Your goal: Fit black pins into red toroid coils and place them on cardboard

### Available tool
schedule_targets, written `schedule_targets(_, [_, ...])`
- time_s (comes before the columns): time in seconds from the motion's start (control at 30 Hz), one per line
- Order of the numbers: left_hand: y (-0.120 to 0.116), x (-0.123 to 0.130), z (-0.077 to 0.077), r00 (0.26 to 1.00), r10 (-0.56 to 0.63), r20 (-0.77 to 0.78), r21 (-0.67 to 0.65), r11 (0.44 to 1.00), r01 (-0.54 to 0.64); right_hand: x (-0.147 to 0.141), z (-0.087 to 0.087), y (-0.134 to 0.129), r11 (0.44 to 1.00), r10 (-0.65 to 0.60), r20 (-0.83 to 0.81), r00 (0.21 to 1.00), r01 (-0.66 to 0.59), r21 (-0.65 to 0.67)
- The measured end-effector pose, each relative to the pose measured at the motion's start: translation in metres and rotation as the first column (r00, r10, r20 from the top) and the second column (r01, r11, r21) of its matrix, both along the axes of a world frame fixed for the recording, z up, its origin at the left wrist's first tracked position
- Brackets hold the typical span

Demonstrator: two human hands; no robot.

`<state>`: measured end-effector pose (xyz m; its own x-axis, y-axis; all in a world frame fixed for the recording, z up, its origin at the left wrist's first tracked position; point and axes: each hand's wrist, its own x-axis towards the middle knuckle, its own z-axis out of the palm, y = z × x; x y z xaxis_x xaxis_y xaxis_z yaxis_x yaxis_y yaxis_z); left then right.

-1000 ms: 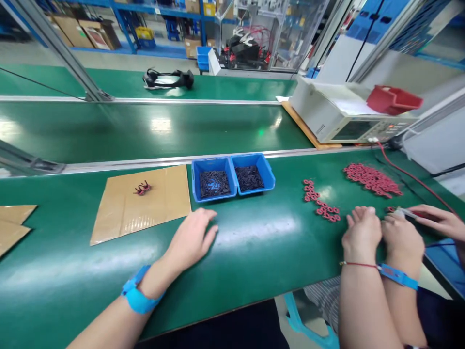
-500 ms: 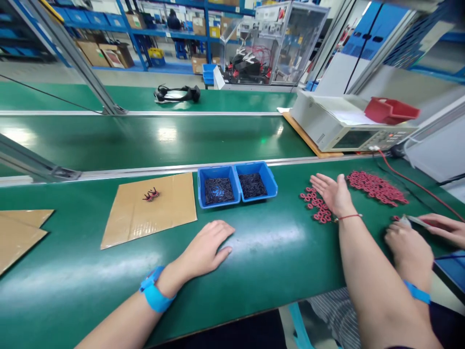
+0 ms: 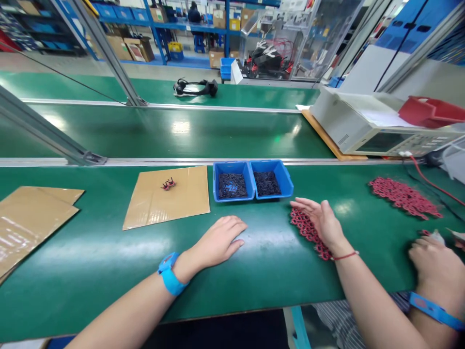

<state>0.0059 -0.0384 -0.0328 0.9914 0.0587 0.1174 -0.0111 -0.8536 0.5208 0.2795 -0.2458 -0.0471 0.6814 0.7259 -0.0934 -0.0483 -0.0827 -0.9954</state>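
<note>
My left hand (image 3: pixel 221 242) rests on the green table (image 3: pixel 261 271), fingers extended and slightly apart, with nothing in it. To the right, my right hand (image 3: pixel 327 225) stands on its edge beside a group of small red rings (image 3: pixel 308 228), its fingers stretched and thumb up. The palm partly hides the rings. Two joined blue bins, the left one (image 3: pixel 233 198) and the right one (image 3: pixel 286 186), hold thin black pieces. A few red-and-black pieces (image 3: pixel 168 183) sit on a flat cardboard sheet (image 3: pixel 178 206).
A larger patch of red rings (image 3: pixel 403 196) lies at the right, near a co-worker's hand (image 3: pixel 436 261). More cardboard (image 3: pixel 32 218) is at the far left. Behind the right side stands a grey instrument (image 3: pixel 348 121) with a red bin (image 3: pixel 432 111) on top.
My right hand has moved left and toward the table's front edge, and the small group of rings has shifted with it, closer to the blue bins. The camera view has turned somewhat.
</note>
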Motion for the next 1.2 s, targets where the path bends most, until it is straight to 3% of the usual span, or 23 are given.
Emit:
schedule_targets(0.1, [0.001,0.000,0.000,1.000,-0.004,-0.010,-0.003,1.000,0.004,-0.039,-0.002,0.022,0.998,0.039,-0.016,0.999,-0.039,0.039])
schedule_targets(0.2, [0.001,0.000,0.002,1.000,0.013,-0.018,-0.020,1.000,-0.013,-0.060,0.005,0.031,0.991,0.116,-0.029,0.993,-0.114,0.066])
schedule_targets(0.3, [-0.001,-0.002,0.006,1.000,0.023,-0.014,-0.059,0.998,-0.023,-0.056,0.014,0.003,0.991,0.118,0.015,0.993,-0.119,0.054])
schedule_targets(0.33, [-0.002,-0.002,0.006,1.000,0.026,-0.011,-0.074,0.997,-0.026,-0.052,0.015,-0.015,0.993,0.116,0.061,0.991,-0.117,0.010])
schedule_targets(0.37, [-0.003,-0.003,0.007,1.000,0.031,-0.007,-0.086,0.996,-0.031,-0.050,0.015,-0.037,0.977,0.187,0.225,0.956,-0.157,-0.144])
schedule_targets(0.47, [-0.005,-0.003,0.005,0.998,0.059,0.001,-0.105,0.993,-0.058,-0.057,0.007,-0.101,0.830,0.472,0.569,0.674,-0.120,-0.545])
schedule_targets(0.53, [-0.006,-0.003,0.001,0.998,0.067,-0.006,-0.102,0.993,-0.067,-0.074,-0.003,-0.128,0.752,0.597,0.658,0.458,-0.034,-0.659])
schedule_targets(0.6, [-0.006,-0.002,-0.003,0.998,0.054,-0.021,-0.099,0.994,-0.056,-0.093,-0.013,-0.135,0.740,0.612,0.718,0.332,0.079,-0.667])
schedule_targets(0.73, [-0.007,-0.001,-0.008,0.999,0.020,-0.025,-0.086,0.996,-0.022,-0.110,-0.024,-0.099,0.761,0.603,0.771,0.205,0.142,-0.633])
schedule_targets(0.97, [0.000,-0.002,-0.001,0.992,0.106,-0.068,-0.010,0.994,-0.107,-0.084,-0.015,0.000,0.775,0.631,0.773,0.064,-0.098,-0.624])
schedule_targets(1.07, [0.011,-0.005,0.009,0.979,0.160,-0.127,0.010,0.987,-0.160,-0.085,-0.012,0.033,0.741,0.663,0.747,0.046,-0.182,-0.646])
schedule_targets(1.2, [0.026,-0.008,0.014,0.970,0.145,-0.195,-0.035,0.987,-0.154,-0.096,-0.010,0.058,0.711,0.696,0.714,0.075,-0.209,-0.672])
